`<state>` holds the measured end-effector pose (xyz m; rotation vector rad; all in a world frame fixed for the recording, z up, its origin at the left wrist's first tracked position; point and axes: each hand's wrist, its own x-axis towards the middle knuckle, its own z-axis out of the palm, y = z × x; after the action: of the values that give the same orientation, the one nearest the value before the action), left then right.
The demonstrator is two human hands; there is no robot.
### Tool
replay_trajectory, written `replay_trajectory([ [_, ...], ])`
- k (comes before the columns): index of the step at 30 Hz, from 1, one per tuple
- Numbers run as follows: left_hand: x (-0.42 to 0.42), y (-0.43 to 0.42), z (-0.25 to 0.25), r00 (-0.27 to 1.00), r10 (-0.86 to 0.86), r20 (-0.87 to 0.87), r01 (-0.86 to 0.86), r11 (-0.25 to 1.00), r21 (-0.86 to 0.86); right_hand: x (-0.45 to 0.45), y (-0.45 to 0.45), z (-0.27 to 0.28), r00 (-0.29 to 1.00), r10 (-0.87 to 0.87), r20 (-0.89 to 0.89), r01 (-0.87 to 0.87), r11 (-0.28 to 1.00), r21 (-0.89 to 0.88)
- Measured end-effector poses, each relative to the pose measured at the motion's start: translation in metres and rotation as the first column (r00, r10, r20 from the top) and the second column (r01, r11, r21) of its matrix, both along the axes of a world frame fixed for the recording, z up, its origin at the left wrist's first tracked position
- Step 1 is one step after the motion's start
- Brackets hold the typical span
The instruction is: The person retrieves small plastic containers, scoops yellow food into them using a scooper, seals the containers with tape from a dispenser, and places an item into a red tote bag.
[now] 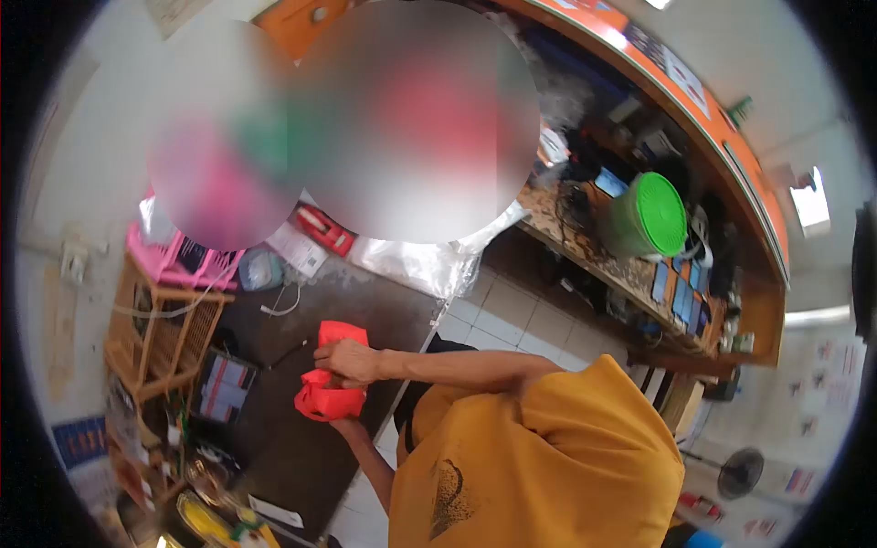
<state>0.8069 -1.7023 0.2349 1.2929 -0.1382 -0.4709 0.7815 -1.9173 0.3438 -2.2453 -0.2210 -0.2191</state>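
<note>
A bright red bag or cloth (331, 403), folded and crumpled, is held above the dark table (274, 447). The fingers of my right hand (352, 361) are bent and pressed into the middle of it, with red material on both sides of them. My left hand (343, 425) reaches in from below; only the part near the wrist shows, and the red material hides its fingers. Whether anything is inside the red material cannot be seen.
A red and white item (323, 230), papers and clear plastic (411, 265) lie at the table's far end. Near them are a pink basket (174, 263) and a wooden rack (164, 333). A green-lidded bucket (660, 215) stands on a cluttered counter. Blurred areas cover the top.
</note>
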Motion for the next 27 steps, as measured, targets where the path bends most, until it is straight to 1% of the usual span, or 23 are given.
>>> replay_trajectory([
  [1,0.004,-0.014,0.012,0.999,-0.047,-0.008,0.047,0.998,-0.036,-0.012,-0.007,0.004,0.996,-0.085,-0.023,0.086,0.995,0.051],
  [2,0.006,-0.027,0.025,0.996,-0.085,-0.015,0.084,0.994,-0.071,-0.025,-0.012,0.004,0.975,-0.204,0.092,0.193,0.975,0.110],
  [4,0.001,-0.048,0.053,0.989,-0.144,-0.034,0.138,0.982,-0.131,-0.056,-0.040,0.036,0.922,-0.373,0.100,0.369,0.927,0.062],
  [6,-0.005,-0.092,0.102,0.975,-0.219,0.034,0.217,0.975,0.045,-0.095,-0.073,0.078,0.760,-0.636,0.136,0.620,0.772,0.142],
  [7,-0.009,-0.116,0.119,0.961,-0.264,0.081,0.252,0.959,0.131,-0.117,-0.094,0.090,0.720,-0.691,0.065,0.662,0.712,0.234],
  [8,-0.015,-0.137,0.122,0.953,-0.278,0.120,0.257,0.952,0.167,-0.138,-0.112,0.105,0.627,-0.773,0.094,0.746,0.631,0.211],
  [9,-0.020,-0.155,0.117,0.939,-0.331,0.090,0.312,0.933,0.179,-0.161,-0.128,0.112,0.561,-0.823,0.086,0.781,0.562,0.273],
  [10,-0.025,-0.175,0.108,0.923,-0.381,0.059,0.364,0.911,0.192,-0.181,-0.143,0.121,0.472,-0.876,0.099,0.830,0.480,0.286],
  [12,-0.039,-0.218,0.106,0.881,-0.474,-0.004,0.465,0.862,0.204,-0.224,-0.172,0.135,0.343,-0.935,0.094,0.894,0.356,0.274],
  [14,-0.056,-0.272,0.111,0.822,-0.569,-0.002,0.556,0.803,0.216,-0.255,-0.202,0.157,0.176,-0.952,0.249,0.952,0.229,0.204],
  [15,-0.066,-0.303,0.116,0.786,-0.618,-0.018,0.606,0.764,0.221,-0.278,-0.222,0.150,0.127,-0.957,0.262,0.982,0.158,0.101],
  [17,-0.087,-0.370,0.109,0.725,-0.688,-0.010,0.671,0.704,0.233,-0.319,-0.257,0.150,0.027,-0.973,0.228,0.999,0.033,0.019],
  [18,-0.101,-0.406,0.101,0.694,-0.720,-0.012,0.701,0.672,0.239,-0.339,-0.277,0.143,-0.045,-0.976,0.214,0.997,-0.032,0.064],
  [20,-0.129,-0.482,0.084,0.655,-0.748,-0.102,0.748,0.625,0.222,-0.373,-0.324,0.128,-0.182,-0.970,0.162,0.976,-0.157,0.153],
  [21,-0.144,-0.519,0.074,0.641,-0.752,-0.154,0.765,0.607,0.217,-0.386,-0.352,0.127,-0.226,-0.961,0.159,0.964,-0.197,0.180],
  [23,-0.171,-0.581,0.056,0.591,-0.736,-0.331,0.794,0.602,0.080,-0.406,-0.386,0.130,-0.321,-0.941,0.107,0.930,-0.291,0.225],
  [24,-0.181,-0.615,0.036,0.592,-0.690,-0.416,0.793,0.592,0.145,-0.413,-0.406,0.131,-0.339,-0.940,0.022,0.909,-0.322,0.266],
  [25,-0.200,-0.648,0.055,0.617,-0.633,-0.468,0.781,0.565,0.266,-0.418,-0.430,0.130,-0.366,-0.931,-0.007,0.900,-0.356,0.254],
  [26,-0.211,-0.677,0.048,0.659,-0.665,-0.353,0.751,0.610,0.253,-0.422,-0.451,0.129,-0.387,-0.921,-0.035,0.893,-0.384,0.236],
  [27,-0.219,-0.699,0.035,0.706,-0.660,-0.258,0.708,0.660,0.250,-0.426,-0.470,0.125,-0.405,-0.912,-0.066,0.887,-0.410,0.214],
])
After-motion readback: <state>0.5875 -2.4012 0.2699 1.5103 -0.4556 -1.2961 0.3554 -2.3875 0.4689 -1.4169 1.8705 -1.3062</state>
